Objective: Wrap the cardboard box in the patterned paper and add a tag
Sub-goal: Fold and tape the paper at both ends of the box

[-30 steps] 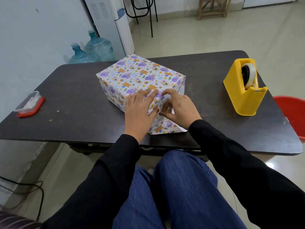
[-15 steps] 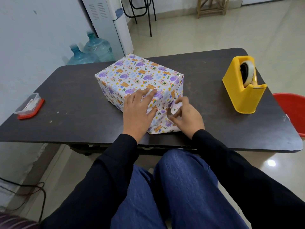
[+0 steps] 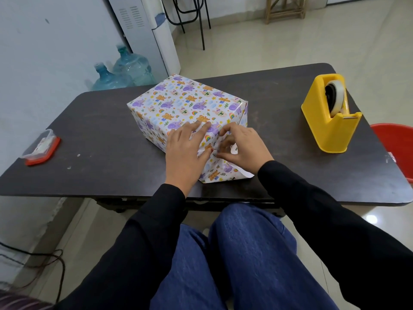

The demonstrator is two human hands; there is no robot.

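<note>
Box end-fold in hand. Wrapped box (image 3: 185, 104) sits centre frame on the dark table (image 3: 100, 130), long axis running from the near edge toward upper left, cardboard fully hidden under the patterned paper (image 3: 156, 128). Top and left side look closed and smooth. The near end is the open work.

Left hand (image 3: 185, 151): flat, fingers straight, pressing the paper down at the near top edge. Right hand (image 3: 243, 144): fingers curled in an arch, thumb and fingertips on the end flap (image 3: 223, 171). Whether it pinches the paper, a strip of tape, or only presses, cannot tell from here. A white underside corner (image 3: 244, 173) sticks out at lower right of the box, touching the table.

Judgement on doing it well:
- keep the flat hand as the anchor so the top seam does not creep
- crease the flap sharply against the box edge before fixing
- tuck the loose white corner in first, or it will show
- tape only once the fold lies tight

No tag visible on the box.

Surroundings:
- yellow tape dispenser (image 3: 330, 115), right of frame, well apart from the box
- small clear container with red lid (image 3: 41, 146), left edge of table
- red tub (image 3: 395, 139) beyond the right edge
- water bottles (image 3: 125, 72) and a white appliance (image 3: 145, 30), upper left, on pale tiled floor
</note>
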